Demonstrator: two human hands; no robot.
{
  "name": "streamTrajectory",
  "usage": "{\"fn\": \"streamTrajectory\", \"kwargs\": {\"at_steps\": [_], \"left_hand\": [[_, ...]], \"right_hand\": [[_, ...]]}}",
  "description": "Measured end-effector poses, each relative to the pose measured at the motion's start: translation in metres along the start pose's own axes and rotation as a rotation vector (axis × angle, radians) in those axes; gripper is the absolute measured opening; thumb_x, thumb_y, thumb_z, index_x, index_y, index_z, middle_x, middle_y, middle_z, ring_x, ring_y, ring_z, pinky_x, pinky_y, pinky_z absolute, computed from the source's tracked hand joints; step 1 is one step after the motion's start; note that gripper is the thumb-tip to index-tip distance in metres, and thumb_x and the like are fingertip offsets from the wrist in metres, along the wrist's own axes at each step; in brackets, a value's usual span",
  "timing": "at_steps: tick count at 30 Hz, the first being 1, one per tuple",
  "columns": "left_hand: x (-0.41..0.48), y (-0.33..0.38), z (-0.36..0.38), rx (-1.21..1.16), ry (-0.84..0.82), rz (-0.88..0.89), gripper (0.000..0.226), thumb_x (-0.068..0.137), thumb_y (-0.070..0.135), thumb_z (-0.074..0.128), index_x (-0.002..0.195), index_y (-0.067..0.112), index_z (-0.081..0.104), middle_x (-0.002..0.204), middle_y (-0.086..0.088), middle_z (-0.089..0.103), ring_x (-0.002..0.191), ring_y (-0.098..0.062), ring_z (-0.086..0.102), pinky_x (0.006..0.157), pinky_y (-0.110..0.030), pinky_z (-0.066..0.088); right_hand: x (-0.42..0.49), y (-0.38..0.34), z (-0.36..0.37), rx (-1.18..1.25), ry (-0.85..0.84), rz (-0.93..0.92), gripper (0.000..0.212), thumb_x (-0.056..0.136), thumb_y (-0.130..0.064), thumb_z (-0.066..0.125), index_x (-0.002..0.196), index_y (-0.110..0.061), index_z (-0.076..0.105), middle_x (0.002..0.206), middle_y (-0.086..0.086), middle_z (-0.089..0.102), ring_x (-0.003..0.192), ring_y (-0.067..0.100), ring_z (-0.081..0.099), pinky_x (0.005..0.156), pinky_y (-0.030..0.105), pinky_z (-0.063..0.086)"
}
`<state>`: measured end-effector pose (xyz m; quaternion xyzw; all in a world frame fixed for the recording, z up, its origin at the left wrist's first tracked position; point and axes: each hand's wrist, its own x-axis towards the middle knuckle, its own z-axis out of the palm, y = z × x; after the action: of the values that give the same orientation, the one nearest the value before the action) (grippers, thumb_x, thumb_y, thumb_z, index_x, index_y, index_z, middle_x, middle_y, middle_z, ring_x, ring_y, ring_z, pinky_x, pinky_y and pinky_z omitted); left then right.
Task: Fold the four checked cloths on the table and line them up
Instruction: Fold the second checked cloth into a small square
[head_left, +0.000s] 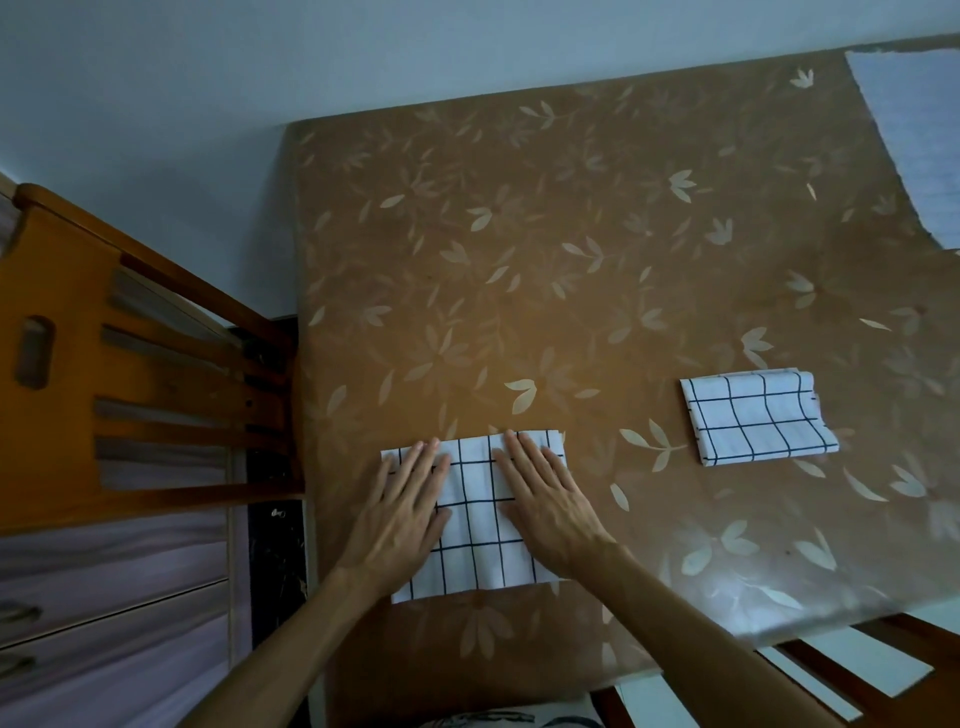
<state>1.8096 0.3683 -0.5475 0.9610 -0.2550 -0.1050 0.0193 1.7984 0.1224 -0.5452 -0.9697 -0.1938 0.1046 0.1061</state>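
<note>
The fingers of the left hand (402, 506) and the right hand (543, 501) lie flat and spread, gripping nothing, pressing down on the folded checked cloth (475, 540) near the front edge of the table (519, 234). To do this well, I would smooth outward from the middle so the layers lie square with no trapped wrinkle. A second folded cloth (756, 415) lies well apart to the right, the natural mark to line up with; no other checked cloths are in view.

Brown leaf-patterned table covering (571, 234), left hand (400, 514) and right hand (545, 504) pressed flat, fingers spread, on a folded white cloth with dark grid lines (475, 525), second folded white checked cloth (756, 415) well apart at right, wooden chair (130, 374) beside the table's left edge.
</note>
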Motion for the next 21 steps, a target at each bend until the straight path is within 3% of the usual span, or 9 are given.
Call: {"fn": "streamTrajectory", "kwargs": {"at_steps": [5,12,16,21], "left_hand": [[0.008,-0.006,-0.002,-0.013,-0.054,-0.010,0.067,0.105,0.053,0.024,0.159,0.014,0.015,0.166,-0.009,0.012,0.154,-0.024,0.010,0.121,-0.048,0.016],[0.011,-0.005,-0.004,-0.055,-0.089,-0.020,0.079,0.101,0.064,0.024,0.160,0.016,0.002,0.168,-0.007,-0.004,0.155,-0.021,-0.005,0.124,-0.051,0.008],[0.017,-0.009,-0.005,-0.010,-0.110,-0.003,0.080,0.100,0.066,0.022,0.159,0.014,0.008,0.168,-0.007,-0.004,0.155,-0.021,-0.004,0.123,-0.053,0.011],[0.021,-0.019,-0.007,0.031,-0.127,0.047,0.081,0.100,0.067,0.020,0.159,0.015,0.003,0.168,-0.008,-0.004,0.155,-0.022,-0.003,0.122,-0.053,0.012]], "right_hand": [[0.007,0.011,-0.001,0.025,-0.018,-0.020,0.061,0.105,-0.032,0.031,0.156,-0.005,0.011,0.164,0.012,0.003,0.152,0.024,0.000,0.120,0.043,0.009],[0.014,-0.004,-0.012,-0.023,-0.009,0.029,0.066,0.105,-0.048,0.018,0.156,-0.007,0.009,0.165,0.010,0.000,0.152,0.023,-0.004,0.121,0.045,0.002],[0.025,-0.038,0.003,0.034,-0.002,-0.070,0.062,0.105,-0.040,0.024,0.156,-0.008,0.007,0.165,0.011,0.001,0.152,0.024,-0.001,0.119,0.046,0.006],[0.027,-0.038,0.011,0.001,-0.055,-0.032,0.068,0.105,-0.052,0.017,0.156,-0.008,0.013,0.164,0.012,0.004,0.152,0.023,0.000,0.123,0.048,0.010]]}}
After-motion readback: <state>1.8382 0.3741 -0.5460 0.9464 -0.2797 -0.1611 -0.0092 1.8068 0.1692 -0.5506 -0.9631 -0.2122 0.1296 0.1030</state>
